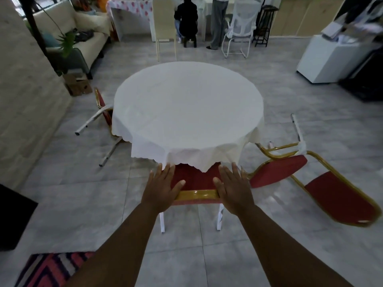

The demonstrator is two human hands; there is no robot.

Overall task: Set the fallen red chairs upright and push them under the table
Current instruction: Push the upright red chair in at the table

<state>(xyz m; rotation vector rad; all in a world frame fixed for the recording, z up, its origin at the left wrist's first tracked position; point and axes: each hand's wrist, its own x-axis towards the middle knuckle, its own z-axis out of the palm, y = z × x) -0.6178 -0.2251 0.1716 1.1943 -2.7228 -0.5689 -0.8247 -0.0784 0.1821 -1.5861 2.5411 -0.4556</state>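
A round table (pixel 186 104) under a white cloth fills the middle of the head view. An upright red chair (pixel 195 179) with a gold frame stands right in front of me, its seat partly under the cloth. My left hand (pixel 163 188) and my right hand (pixel 233 188) lie flat, fingers spread, on the two ends of its gold top rail. A second red chair (pixel 339 198) lies on its side on the floor to the right. A third red chair (pixel 102 109) lies tipped at the table's left, white legs sticking out.
A striped rug (pixel 49 268) lies at the lower left beside a wall (pixel 24 100). A cardboard box (pixel 77 84) and sofa (pixel 87 32) stand at the back left. A white appliance (pixel 329 59) stands at the right. Two people and several chairs are at the far counter.
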